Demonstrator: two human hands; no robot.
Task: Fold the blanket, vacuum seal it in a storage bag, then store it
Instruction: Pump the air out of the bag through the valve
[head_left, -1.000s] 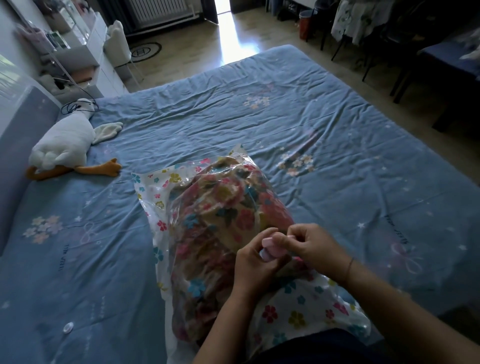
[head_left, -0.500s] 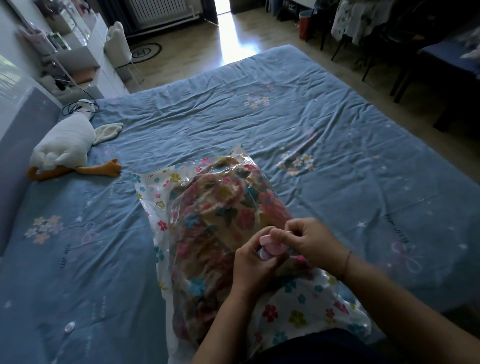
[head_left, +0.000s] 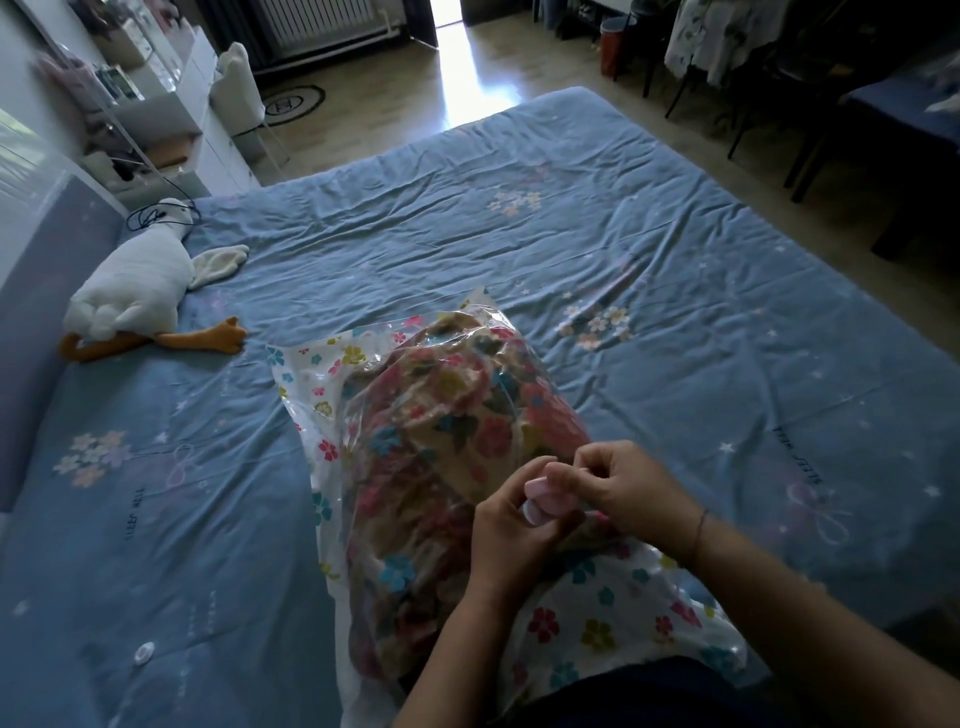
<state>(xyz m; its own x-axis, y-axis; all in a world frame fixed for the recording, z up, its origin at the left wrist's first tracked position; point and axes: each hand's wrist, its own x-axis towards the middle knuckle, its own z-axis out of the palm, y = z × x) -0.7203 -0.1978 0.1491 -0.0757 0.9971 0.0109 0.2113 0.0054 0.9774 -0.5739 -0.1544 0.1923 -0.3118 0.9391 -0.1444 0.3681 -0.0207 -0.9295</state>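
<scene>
A folded flowery blanket (head_left: 447, 431) lies inside a clear storage bag (head_left: 597, 618) printed with small flowers, on the blue bed near me. On top of the bag sits a small pink valve piece (head_left: 545, 496). My left hand (head_left: 511, 525) pinches it from the left and below. My right hand (head_left: 623, 491) holds its top from the right, fingers curled together. Both hands meet over the bag's near right part and hide most of the pink piece.
The blue bedsheet (head_left: 571, 249) spreads wide around the bag. A white plush goose (head_left: 135, 291) lies at the left by the headboard (head_left: 31, 291). A small round white cap (head_left: 144, 652) rests on the sheet at lower left. White shelves (head_left: 171, 130) and dark chairs (head_left: 810, 104) stand beyond the bed.
Both hands have kept hold of the pink piece and shifted slightly up the bag. The fingers have turned a little around it. The bag and blanket have stayed put.
</scene>
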